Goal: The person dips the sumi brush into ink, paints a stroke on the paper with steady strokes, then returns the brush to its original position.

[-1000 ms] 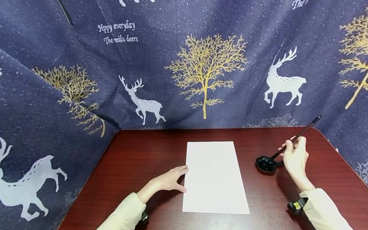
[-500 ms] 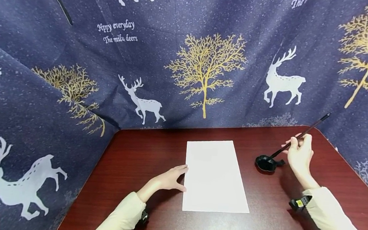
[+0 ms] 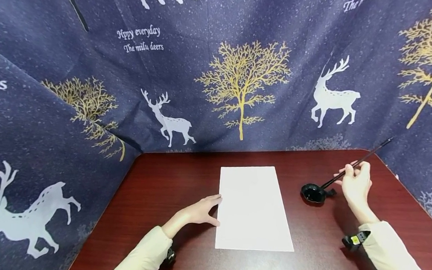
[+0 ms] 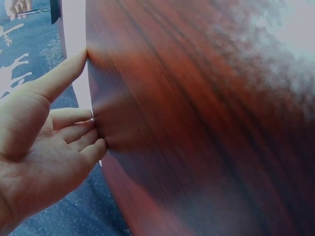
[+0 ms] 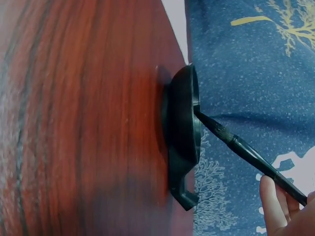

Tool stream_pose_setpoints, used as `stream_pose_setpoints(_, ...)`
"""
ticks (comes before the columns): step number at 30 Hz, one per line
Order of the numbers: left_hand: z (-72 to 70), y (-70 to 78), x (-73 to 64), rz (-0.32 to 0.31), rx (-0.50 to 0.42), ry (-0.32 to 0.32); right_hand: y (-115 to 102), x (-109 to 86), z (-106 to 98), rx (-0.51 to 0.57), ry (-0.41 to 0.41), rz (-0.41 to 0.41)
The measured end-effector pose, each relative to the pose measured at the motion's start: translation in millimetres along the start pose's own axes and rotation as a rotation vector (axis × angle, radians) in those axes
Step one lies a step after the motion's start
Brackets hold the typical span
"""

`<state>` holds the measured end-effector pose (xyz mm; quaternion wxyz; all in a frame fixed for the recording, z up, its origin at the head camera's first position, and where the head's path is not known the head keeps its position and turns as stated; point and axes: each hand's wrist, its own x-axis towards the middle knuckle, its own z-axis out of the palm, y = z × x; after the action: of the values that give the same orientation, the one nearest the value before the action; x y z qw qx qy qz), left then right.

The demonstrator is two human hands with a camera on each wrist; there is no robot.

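Note:
My right hand (image 3: 356, 186) pinches a dark-handled writing brush (image 3: 368, 156), tilted with its upper end toward the back right. In the right wrist view the brush's black tip (image 5: 209, 121) is at the rim of a small black ink dish (image 5: 182, 118) with a short bent handle. That dish stands on the right part of the table. At the left edge of a white sheet of paper (image 3: 253, 211), my left hand (image 3: 198, 210) rests with thumb and fingers spread, fingertips touching the sheet's edge; in the left wrist view the left hand's palm (image 4: 44, 167) shows.
The reddish-brown wooden table (image 3: 166, 173) carries the paper in its middle. Behind and to the left hangs a dark blue cloth (image 3: 288, 12) printed with white deer and golden trees. A wrist camera (image 3: 353, 240) sits under the right sleeve.
My right hand has shifted slightly right and tilted the brush lower toward the right, its tip moving toward the dish's right side. The left hand and the paper have stayed put.

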<state>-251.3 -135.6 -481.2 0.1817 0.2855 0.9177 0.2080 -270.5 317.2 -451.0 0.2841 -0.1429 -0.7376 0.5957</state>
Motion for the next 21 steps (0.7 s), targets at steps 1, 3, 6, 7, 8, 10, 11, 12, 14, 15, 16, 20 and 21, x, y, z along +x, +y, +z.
stream_pose_setpoints(1, -0.3, -0.1, 0.2, 0.000, 0.002, 0.002, -0.5, 0.5, -0.1, -0.007, -0.001, -0.002)
stream_pose_setpoints(3, -0.4, -0.5, 0.4, 0.001, 0.006, 0.001, -1.6, 1.1, -0.3, -0.019, -0.001, -0.002)
stream_pose_setpoints(6, -1.0, -0.7, 0.4, -0.001, 0.009, 0.001, -3.8, 1.5, 0.0, 0.018, -0.001, 0.016)
stream_pose_setpoints(7, -0.6, -0.8, 0.4, -0.001, 0.010, 0.000, -4.2, 1.2, -0.1, 0.030, -0.001, 0.019)
stream_pose_setpoints(8, -0.3, -1.1, 0.5, 0.001, 0.012, 0.001, -4.5, 0.8, -0.3, 0.030, 0.001, 0.012)
stream_pose_setpoints(10, 0.1, -1.7, 0.8, 0.002, 0.013, 0.003, -4.8, 0.3, -0.3, 0.021, 0.000, -0.015)
stream_pose_setpoints(11, 0.2, -2.0, 1.0, 0.003, 0.013, 0.004, -4.8, 0.0, -0.1, 0.019, -0.001, -0.029)
stream_pose_setpoints(12, 0.2, -2.4, 1.2, 0.004, 0.011, 0.004, -4.6, 0.1, -0.1, 0.018, -0.004, -0.041)
stream_pose_setpoints(14, 0.2, -2.8, 1.3, 0.007, 0.011, 0.007, -3.6, 0.3, 0.4, -0.004, -0.010, -0.072)
stream_pose_setpoints(15, 0.1, -3.0, 1.3, 0.007, 0.008, 0.007, -3.1, 0.7, 0.6, -0.013, -0.012, -0.087)
stream_pose_setpoints(16, 0.0, -3.1, 1.2, 0.007, 0.006, 0.007, -2.9, 0.5, 0.8, -0.017, -0.016, -0.102)
stream_pose_setpoints(20, -0.4, -3.1, 0.2, 0.005, -0.002, 0.006, -8.3, -2.0, 0.9, -0.034, -0.028, -0.138)
stream_pose_setpoints(21, -0.4, -3.2, -0.3, 0.004, -0.004, 0.005, -9.1, -2.4, 0.8, -0.040, -0.027, -0.150)
